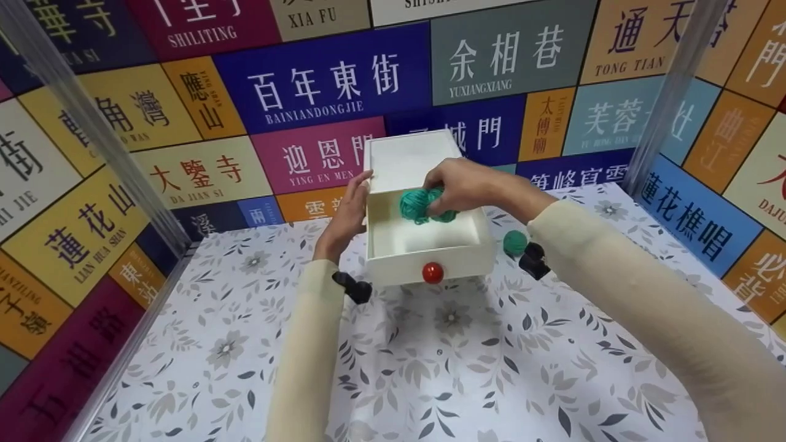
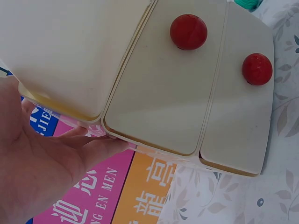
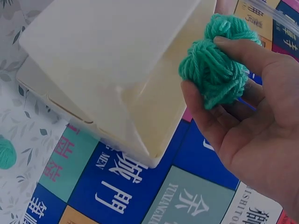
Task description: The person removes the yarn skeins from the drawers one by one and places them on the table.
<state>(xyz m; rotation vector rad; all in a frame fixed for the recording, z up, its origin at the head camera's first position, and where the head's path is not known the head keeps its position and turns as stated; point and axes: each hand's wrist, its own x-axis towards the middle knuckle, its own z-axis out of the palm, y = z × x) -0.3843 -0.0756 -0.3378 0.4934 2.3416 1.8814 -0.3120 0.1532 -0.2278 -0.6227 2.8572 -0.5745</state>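
A white drawer box (image 1: 414, 162) stands on the table with its top drawer (image 1: 390, 267) pulled out; a red knob (image 1: 433, 272) sits on the drawer's front. My left hand (image 1: 345, 218) rests against the box's left side, fingers mostly straight along it in the left wrist view. Over the open drawer, my right hand (image 1: 463, 187) pinches green yarn (image 3: 215, 72) between thumb and fingers. The yarn has two rounded lumps; whether they are joined I cannot tell. Two lower drawer fronts with red knobs (image 2: 188, 31) show in the left wrist view.
Another green yarn ball (image 1: 514, 243) lies on the table right of the box, by my right wrist. A floral cloth (image 1: 227, 350) covers the table. Behind stands a wall of coloured signs (image 1: 325, 80), with clear upright posts (image 1: 666, 92) at the corners.
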